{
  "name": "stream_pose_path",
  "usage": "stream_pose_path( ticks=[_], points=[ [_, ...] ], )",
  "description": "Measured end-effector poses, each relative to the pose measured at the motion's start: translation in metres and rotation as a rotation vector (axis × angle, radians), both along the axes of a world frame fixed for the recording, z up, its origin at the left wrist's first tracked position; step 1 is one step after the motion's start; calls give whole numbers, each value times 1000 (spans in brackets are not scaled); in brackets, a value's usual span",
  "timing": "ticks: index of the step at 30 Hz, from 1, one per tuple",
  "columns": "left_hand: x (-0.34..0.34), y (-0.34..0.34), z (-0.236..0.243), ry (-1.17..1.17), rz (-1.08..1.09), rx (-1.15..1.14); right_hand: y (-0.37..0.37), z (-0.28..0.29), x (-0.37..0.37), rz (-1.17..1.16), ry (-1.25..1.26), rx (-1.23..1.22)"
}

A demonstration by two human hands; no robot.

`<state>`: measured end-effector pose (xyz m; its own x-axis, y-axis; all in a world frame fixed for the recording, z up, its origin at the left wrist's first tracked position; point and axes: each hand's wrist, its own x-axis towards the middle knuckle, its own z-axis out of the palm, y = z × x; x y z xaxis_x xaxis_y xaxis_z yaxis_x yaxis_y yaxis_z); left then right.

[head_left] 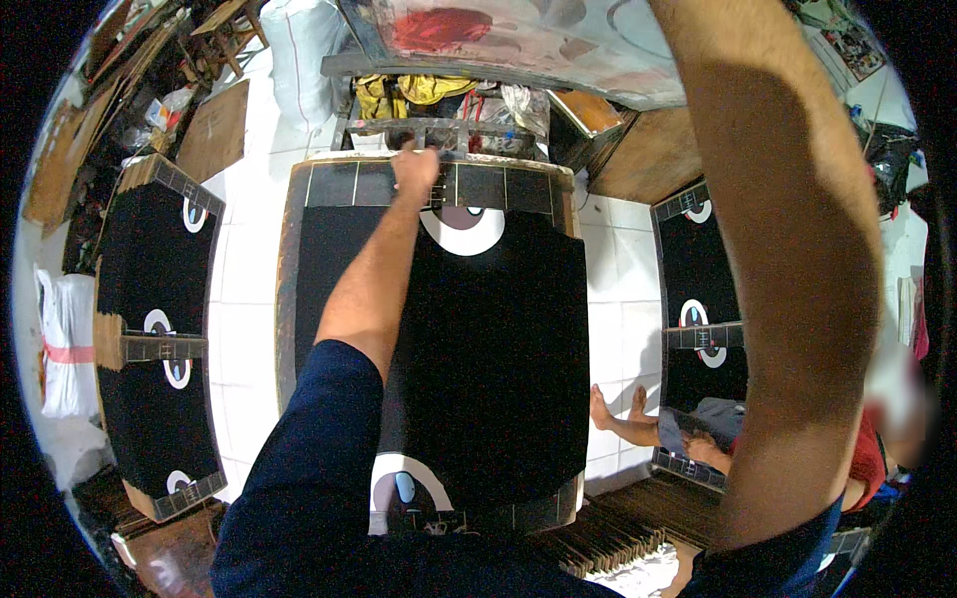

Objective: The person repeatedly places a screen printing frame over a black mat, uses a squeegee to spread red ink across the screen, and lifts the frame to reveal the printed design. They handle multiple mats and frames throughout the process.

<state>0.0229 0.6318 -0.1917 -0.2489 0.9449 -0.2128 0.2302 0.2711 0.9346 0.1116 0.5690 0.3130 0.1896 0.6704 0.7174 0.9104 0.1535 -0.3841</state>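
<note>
Reaching to the far edge of the table (287,289), the left hand (417,169) is curling, its hold impossible to tell; the black sheet (488,349) is covering the table; the right hand is lying out of view.

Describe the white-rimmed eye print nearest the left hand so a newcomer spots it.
Find the large black rectangular panel in the middle. At its far end, a white-rimmed eye print lies just below and right of the person's bare left hand. That adjacent hand sets it apart from the panel's other eye print, at the near end.
</note>
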Motion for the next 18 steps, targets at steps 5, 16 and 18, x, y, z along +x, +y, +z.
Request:
stream_pose_path(
  ticks=[5,16,18],
  points=[
    [-73,-17,46,-840,440,-88,-55,-23,-5,34,57,-154],
    [-61,-367,239,-1278,295,262,-227,-255,-21,236,85,270],
    [-64,-386,212,-1193,420,47,-265,-303,-24,367,243,156]
  ],
)
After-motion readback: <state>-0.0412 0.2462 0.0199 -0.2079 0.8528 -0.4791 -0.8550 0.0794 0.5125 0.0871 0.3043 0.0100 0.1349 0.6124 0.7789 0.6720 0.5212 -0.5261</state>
